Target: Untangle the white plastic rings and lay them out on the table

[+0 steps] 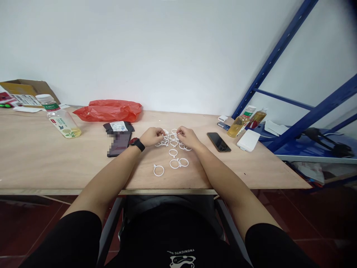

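Several white plastic curtain rings, each with a small knob, lie on the wooden table. My left hand (152, 137) is closed in a pinch at the left side of a cluster of rings (166, 139). Across from it, my right hand (189, 137) also has its fingers pinched, at the cluster's right side; white shows at the fingertips of both. Nearer to me are a single ring (173, 149), two touching rings (174, 168) and a ring apart on the left (158, 175). Some rings are partly hidden by my right hand.
Left of my arms are a dark phone (118, 145), a black package (122, 127), a red plastic bag (111, 111) and a bottle (63, 121). On the right lie another phone (219, 142), a white box (248, 140) and a drink bottle (238, 126) by blue shelving (295, 124).
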### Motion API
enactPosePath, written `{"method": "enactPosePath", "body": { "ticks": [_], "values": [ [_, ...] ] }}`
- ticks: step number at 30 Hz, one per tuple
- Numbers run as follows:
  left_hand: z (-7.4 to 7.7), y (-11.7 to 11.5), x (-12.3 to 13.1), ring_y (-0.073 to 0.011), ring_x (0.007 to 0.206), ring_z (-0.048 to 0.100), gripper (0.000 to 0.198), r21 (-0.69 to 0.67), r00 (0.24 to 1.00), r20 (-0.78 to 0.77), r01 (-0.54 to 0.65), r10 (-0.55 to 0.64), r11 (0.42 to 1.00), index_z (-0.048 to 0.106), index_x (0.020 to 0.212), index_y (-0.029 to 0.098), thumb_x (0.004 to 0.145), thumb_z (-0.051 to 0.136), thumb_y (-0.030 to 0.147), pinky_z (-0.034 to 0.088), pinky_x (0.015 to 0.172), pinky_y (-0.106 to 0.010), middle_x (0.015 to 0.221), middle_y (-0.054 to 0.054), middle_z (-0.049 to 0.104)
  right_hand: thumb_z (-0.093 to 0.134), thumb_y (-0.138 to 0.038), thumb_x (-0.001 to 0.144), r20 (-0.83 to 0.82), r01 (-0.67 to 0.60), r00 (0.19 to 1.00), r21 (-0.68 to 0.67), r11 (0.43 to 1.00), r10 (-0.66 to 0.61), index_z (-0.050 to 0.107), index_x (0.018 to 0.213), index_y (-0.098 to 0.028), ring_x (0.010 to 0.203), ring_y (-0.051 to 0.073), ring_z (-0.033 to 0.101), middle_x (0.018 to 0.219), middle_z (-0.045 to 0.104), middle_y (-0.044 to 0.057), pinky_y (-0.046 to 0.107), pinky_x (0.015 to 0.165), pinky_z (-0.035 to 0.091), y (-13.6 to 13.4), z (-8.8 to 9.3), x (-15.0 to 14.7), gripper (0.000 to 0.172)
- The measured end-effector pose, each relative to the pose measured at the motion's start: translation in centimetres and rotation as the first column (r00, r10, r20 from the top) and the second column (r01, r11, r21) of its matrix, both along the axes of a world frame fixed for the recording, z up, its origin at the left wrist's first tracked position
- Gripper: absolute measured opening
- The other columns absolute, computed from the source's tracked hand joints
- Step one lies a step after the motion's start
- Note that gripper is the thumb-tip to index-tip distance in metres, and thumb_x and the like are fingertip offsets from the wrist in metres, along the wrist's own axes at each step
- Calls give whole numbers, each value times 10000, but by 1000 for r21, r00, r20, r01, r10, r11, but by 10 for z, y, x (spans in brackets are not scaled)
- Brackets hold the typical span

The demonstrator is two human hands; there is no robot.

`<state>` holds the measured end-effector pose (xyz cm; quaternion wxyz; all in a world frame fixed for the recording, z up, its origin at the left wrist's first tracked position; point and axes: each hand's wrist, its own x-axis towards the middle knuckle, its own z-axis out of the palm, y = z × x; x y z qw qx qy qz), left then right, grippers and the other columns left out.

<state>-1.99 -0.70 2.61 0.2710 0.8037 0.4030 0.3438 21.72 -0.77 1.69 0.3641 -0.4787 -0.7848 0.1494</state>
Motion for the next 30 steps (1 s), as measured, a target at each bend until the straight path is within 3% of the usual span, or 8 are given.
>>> {"method": "enactPosePath", "body": {
  "ticks": [12, 20, 26, 30],
  "values": [
    [5, 0, -1, -113, 521, 501, 321, 144, 991, -105, -74, 89, 987, 733, 871, 115, 725, 479, 244, 382, 538, -226, 623, -9, 647, 483, -139, 783, 34, 17, 999, -30, 999, -16, 759, 849, -182, 740, 155, 637, 797, 736, 21, 249, 733, 446, 1, 3, 0, 286],
    [0, 3, 1, -133, 637, 583, 290, 100, 998, -30, -56, 59, 993, 695, 904, 135, 765, 467, 249, 451, 620, -236, 798, -41, 719, 490, -144, 760, 25, 87, 996, 7, 996, -87, 756, 777, -206, 708, 155, 635, 746, 733, -3, 246, 699, 438, 0, 6, 1, 273],
    [0, 4, -1, -114, 560, 515, 255, 170, 992, -23, -116, 121, 979, 698, 862, 132, 755, 490, 235, 393, 557, -225, 644, 1, 635, 464, -105, 761, 101, 69, 992, 65, 996, -75, 736, 732, -201, 796, 171, 654, 822, 739, 19, 264, 772, 459, 4, 4, 4, 290],
    [4, 3, -1, -112, 522, 478, 261, 205, 986, -14, -158, 165, 966, 703, 831, 125, 728, 481, 212, 379, 543, -231, 582, 9, 594, 453, -101, 787, 120, -5, 993, 60, 998, -3, 752, 844, -194, 872, 176, 665, 914, 749, 31, 275, 847, 473, 5, 1, 4, 318]
  ]
}}
